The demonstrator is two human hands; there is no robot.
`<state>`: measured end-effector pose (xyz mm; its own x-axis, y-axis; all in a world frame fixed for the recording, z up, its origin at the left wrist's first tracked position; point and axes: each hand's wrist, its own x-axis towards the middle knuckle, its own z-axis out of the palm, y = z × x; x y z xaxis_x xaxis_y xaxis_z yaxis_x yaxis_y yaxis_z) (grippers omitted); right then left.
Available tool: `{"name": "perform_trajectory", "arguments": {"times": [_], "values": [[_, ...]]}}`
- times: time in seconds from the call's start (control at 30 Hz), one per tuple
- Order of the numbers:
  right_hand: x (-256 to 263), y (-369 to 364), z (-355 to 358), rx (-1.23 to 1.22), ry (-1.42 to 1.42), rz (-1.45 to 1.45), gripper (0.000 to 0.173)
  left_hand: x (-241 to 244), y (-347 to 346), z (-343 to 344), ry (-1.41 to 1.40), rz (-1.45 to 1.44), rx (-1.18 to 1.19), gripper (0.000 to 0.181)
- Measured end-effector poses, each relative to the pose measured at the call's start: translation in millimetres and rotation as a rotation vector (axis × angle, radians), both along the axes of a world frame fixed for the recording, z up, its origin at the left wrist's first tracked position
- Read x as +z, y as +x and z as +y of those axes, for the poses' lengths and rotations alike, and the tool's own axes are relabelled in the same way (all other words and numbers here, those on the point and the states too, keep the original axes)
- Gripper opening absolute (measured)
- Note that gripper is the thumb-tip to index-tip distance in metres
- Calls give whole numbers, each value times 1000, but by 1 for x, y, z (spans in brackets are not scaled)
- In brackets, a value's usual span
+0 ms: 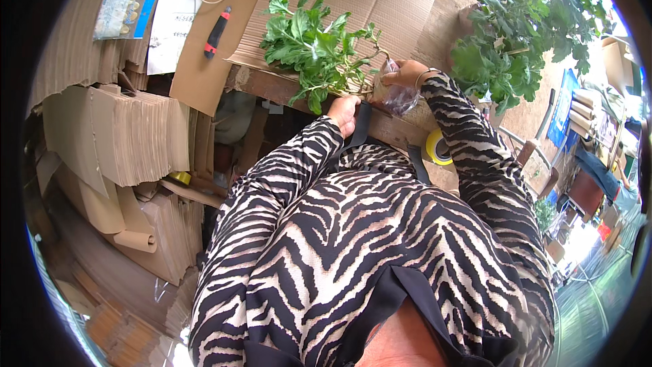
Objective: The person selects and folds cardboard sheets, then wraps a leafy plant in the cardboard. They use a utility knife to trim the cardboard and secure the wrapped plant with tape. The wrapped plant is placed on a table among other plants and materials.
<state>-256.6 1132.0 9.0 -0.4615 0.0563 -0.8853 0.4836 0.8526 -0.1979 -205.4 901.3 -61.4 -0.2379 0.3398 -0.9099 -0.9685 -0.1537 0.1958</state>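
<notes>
A leafy green plant [318, 43] lies on its side over the front edge of the workbench, its foliage pointing left. Clear plastic wraps its dark root ball [400, 99]. My right hand [407, 74] grips the top of this wrapping. Against the base of the stems, my left hand [344, 113] is curled closed, palm side partly hidden. Under the foliage is a sheet of corrugated cardboard [392, 5] on the bench.
A red and black utility knife [217, 32] lies on a cardboard strip [204, 69] at left. More potted plants [509, 46] stand at right. Yellow tape [438, 147] is near my right forearm. Stacked cardboard [127, 132] fills the left side. A person's arm [622, 178] shows far right.
</notes>
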Motion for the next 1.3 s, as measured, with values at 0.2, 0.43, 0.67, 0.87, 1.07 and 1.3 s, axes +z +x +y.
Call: {"name": "perform_trajectory", "arguments": {"times": [0.2, 0.43, 0.67, 0.87, 1.07, 1.3], "values": [[28, 8, -29, -24, 151, 213, 84, -7, -3, 2, 113, -63, 54, 8], [24, 69, -37, -37, 146, 725, 112, -6, -9, 3, 176, -59, 54, 11], [40, 89, -70, 94, 331, 808, 115, 19, -24, 6, 201, -81, 23, 17], [25, 63, -41, 105, 277, 818, 106, 36, -36, 10, 247, -32, 106, 12], [29, 30, -9, 51, 76, 662, 103, 68, -53, 14, 250, -112, 24, 24], [19, 13, 24, 23, -92, 574, 113, 91, -53, 5, 42, 422, -377, 32]]}}
